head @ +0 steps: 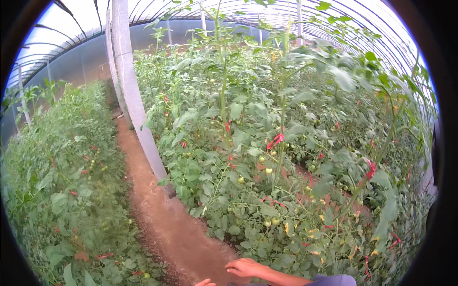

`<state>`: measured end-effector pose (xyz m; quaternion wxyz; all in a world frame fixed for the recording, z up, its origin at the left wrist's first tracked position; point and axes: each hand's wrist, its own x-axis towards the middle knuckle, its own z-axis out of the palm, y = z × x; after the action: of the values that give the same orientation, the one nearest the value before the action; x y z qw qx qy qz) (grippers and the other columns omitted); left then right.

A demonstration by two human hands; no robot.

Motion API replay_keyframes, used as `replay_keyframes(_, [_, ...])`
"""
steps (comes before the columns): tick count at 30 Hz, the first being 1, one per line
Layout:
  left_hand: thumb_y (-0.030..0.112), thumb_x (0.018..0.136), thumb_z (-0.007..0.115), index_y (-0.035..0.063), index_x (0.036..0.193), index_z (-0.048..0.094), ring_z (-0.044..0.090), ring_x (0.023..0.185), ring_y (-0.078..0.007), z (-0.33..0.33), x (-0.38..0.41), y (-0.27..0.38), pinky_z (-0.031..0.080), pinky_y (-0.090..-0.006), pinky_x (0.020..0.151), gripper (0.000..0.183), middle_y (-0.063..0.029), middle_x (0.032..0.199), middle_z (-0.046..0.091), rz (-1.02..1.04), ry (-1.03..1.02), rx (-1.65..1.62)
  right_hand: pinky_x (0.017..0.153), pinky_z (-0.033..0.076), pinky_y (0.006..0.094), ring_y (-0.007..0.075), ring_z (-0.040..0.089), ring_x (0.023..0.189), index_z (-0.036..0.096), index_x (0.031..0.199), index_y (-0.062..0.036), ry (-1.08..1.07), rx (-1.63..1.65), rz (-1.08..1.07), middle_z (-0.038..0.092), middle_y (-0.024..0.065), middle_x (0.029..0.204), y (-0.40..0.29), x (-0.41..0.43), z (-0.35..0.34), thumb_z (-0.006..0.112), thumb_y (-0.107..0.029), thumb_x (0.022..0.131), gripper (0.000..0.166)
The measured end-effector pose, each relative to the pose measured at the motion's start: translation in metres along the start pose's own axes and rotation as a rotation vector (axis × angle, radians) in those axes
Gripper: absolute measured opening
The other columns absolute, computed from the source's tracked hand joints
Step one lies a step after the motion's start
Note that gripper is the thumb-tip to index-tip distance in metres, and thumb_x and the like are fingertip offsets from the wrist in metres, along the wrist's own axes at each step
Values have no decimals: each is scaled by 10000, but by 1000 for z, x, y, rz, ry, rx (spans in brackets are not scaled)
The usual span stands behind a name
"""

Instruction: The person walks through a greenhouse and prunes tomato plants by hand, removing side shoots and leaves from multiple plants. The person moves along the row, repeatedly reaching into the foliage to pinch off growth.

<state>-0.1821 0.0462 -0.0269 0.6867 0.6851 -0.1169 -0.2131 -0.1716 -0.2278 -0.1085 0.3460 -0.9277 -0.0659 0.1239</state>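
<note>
My right hand (243, 267) is at the bottom edge of the view, over the dirt path. Its fingers are loosely bent and slightly apart, and I see nothing in them. Only the fingertips of my left hand (205, 282) show, cut off by the bottom rim, so its grip is hidden. Leafy tomato plants (257, 250) grow just beyond my right hand. Green tomatoes (275, 221) hang low on them. Red ties (275, 141) are fastened around several stems, and a few leaves (287, 228) have yellowed.
A dirt path (154, 178) runs away between two plant rows. At the path's right edge, a leaning concrete post (137, 100) stands. Dense tomato plants (61, 171) line the left side. Overhead arches a ribbed greenhouse roof (71, 21), meeting a grey-blue wall (87, 50).
</note>
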Motion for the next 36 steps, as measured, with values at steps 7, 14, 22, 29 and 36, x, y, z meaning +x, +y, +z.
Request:
replay_keyframes(7, [172,1008,678,18,1380,598,660,1011,-138,-47,108,-2,541,-282,843,411,-77,1163,722,-17,18,-77,955,536,463,372,663,1131,663,1280,-70,-5,10,-111,702,156,1225,-14,117,-52,547,-323,1029,375])
replay_keyframes(14, [68,991,679,-52,1341,590,689,1051,-165,-123,241,-12,548,-311,946,380,-143,1149,730,30,-41,-123,915,550,447,372,678,1094,672,1282,-69,-23,11,-106,705,167,1220,-16,251,-58,573,-330,1024,379])
replay_keyframes(22, [70,1005,652,-64,1301,610,696,1003,-182,-244,426,39,558,-310,907,328,-147,1129,728,28,-50,-99,930,543,478,382,669,1105,674,1269,-68,39,-13,-31,700,173,1212,-39,427,-99,564,-306,1014,365])
replay_keyframes(29, [150,1051,601,-47,1292,627,683,997,-160,-301,582,105,551,-311,924,313,-112,1082,732,152,-169,-102,843,570,406,305,713,999,672,1276,-48,413,102,-39,729,160,1127,-91,513,-234,643,-222,998,330])
replay_keyframes(36, [219,1070,564,-38,1293,633,689,963,-169,-250,756,197,561,-322,870,347,-110,1069,731,376,-396,25,740,553,290,142,684,926,640,1326,-24,980,268,-5,738,94,1088,-99,559,-358,639,-144,1012,336])
